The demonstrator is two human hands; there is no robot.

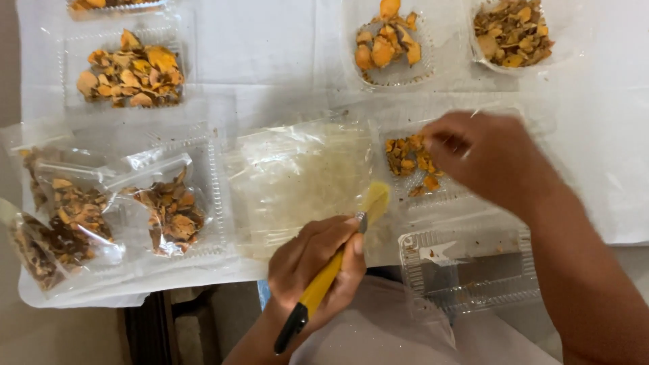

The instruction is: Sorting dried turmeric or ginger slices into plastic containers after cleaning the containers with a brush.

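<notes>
The left hand [314, 267] is wrapped tight around a small brush with a yellow and black handle [318, 287]; its yellow bristles [376, 200] are blurry and sit just over the edge of a flat, see-through plastic bag [297, 179] in the middle of the counter [270, 54]; the counter is covered with a white sheet.

The right hand [483, 159] reaches into a clear plastic tray with a few orange and brown dried pieces [412, 162]; the fingers [446, 142] are bent down among the pieces, but the hand is blurry, so I cannot tell if they are pinching one or just touching.

Just in front of that tray, near the person, an open clear plastic box with only crumbs in it [473, 263] hangs over the counter's edge.

At the far side sit two clear tubs of orange and brown chips [389, 44] [514, 30]; on the far left is a clear box piled with orange dried pieces [132, 71].

On the left, small see-through bags filled with dried brown and orange pieces [169, 209] [74, 209] lie on a clear lid, close together.
</notes>
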